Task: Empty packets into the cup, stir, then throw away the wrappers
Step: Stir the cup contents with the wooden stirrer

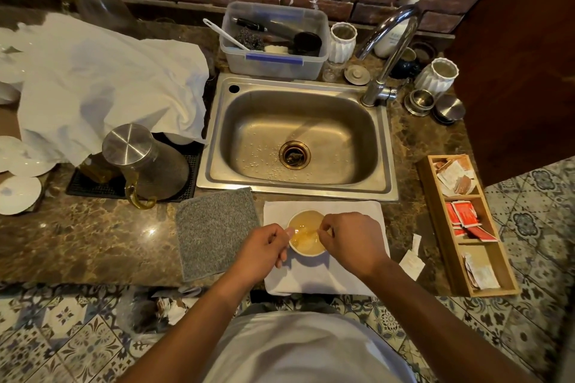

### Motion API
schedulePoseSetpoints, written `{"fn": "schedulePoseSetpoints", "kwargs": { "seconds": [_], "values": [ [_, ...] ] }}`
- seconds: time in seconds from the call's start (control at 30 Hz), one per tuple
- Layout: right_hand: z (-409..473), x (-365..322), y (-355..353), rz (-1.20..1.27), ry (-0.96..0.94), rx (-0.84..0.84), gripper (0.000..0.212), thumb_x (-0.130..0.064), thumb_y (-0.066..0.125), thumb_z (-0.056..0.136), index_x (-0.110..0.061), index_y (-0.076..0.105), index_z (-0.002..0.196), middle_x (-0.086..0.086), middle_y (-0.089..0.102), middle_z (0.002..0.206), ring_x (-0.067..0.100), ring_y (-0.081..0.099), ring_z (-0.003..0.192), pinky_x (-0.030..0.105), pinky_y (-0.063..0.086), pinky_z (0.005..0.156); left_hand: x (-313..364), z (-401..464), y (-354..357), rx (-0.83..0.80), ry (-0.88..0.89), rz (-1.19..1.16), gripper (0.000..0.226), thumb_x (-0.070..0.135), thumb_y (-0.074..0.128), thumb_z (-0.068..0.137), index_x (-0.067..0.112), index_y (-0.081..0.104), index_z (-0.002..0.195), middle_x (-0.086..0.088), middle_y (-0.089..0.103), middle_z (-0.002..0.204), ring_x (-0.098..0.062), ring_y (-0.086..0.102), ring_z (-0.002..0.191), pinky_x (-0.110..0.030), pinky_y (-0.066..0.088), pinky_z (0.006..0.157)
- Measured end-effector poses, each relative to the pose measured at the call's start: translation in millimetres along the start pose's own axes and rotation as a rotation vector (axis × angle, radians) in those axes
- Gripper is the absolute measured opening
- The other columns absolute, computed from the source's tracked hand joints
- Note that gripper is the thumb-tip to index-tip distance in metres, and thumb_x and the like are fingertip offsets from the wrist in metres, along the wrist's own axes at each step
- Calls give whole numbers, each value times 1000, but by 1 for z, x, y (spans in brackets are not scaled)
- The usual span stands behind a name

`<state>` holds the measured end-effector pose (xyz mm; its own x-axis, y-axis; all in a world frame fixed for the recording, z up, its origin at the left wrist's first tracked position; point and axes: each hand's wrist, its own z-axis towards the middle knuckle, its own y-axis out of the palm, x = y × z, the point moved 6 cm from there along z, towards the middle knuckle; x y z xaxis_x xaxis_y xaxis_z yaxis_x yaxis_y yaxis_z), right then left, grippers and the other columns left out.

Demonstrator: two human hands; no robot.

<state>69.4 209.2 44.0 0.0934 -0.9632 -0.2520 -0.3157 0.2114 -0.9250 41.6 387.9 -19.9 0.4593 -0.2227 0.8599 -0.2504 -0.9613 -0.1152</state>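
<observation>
Cup (307, 233) stands on a white cloth (351, 211) at the table's (93, 242) front edge, just before the sink (298, 137), and holds a pale amber liquid. Both hands meet over it. The left hand (264, 250) is at the cup's left rim, its grip closed, fingers curled with the thumb tip touching the rim; whether it pinches anything I cannot tell. The right hand (351, 242) is at the cup's right rim, its grip pinched shut on a thin stick (306, 232) that slants down into the liquid; the stick is faint and hard to make out.

Left of the cup, touching the white cloth's edge, lies a grey cloth (217, 230). Right of the cup, past the white cloth, two torn white wrappers (411, 261) lie on the table. Farther right of the cup is a wooden tray (435, 227) with three compartments: white and brown packets in the far one, red packets (463, 216) in the middle one, white packets in the near one.

Far left of the cup, a glass jug (140, 162) with a steel lid sits on a black mat (93, 186), with a large white sheet (102, 84) bunched behind it. Beyond the cup, behind the sink, stands a clear tub (273, 65) of utensils, and a tap (389, 50) curves over the sink's right corner.
</observation>
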Motion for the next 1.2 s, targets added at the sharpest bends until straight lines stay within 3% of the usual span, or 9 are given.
{"fn": "schedulePoseSetpoints", "kwargs": {
  "seconds": [0.13,0.3,0.53,0.7,0.87,1.2],
  "values": [
    [-9,-14,10,-60,-8,-83,34,-48,53,94,-26,75,109,-1,78,100,20,70,88,25,44,69,-2,2,1,-2,3,-15,43,32,58,100,-3,59,76,-5,62,57,-14,53,47,-23,45,52],
    [-7,-31,14,-15,-23,-80,34,-47,50,98,-27,76,109,0,77,100,21,69,87,24,37,69,-4,4,2,-9,-11,-16,39,33,58,100,6,60,73,-4,62,56,-15,53,47,-24,45,53],
    [9,-17,5,27,50,-4,32,-48,54,99,-30,73,117,-1,77,107,19,70,94,24,46,80,-4,1,3,-13,-16,-26,39,29,56,102,2,60,74,-8,62,58,-14,51,44,-19,42,47],
    [4,-9,-3,-28,55,20,32,-46,53,99,-25,74,113,0,77,101,20,71,87,29,58,79,-3,1,3,-15,-24,-35,39,31,55,102,8,59,70,-7,61,57,-12,51,43,-19,42,48],
    [-8,-5,4,-43,57,-35,32,-46,52,98,-24,72,110,0,77,100,20,70,84,25,47,68,-2,2,4,-19,-29,-43,38,32,56,101,8,60,72,-5,62,57,-12,52,44,-21,45,50],
    [-3,-22,13,34,46,-35,34,-46,50,99,-24,71,115,1,76,105,20,70,91,23,44,74,-2,1,4,-25,-48,-58,39,33,55,102,8,59,72,-5,61,56,-15,52,45,-21,43,48]
  ]
}}
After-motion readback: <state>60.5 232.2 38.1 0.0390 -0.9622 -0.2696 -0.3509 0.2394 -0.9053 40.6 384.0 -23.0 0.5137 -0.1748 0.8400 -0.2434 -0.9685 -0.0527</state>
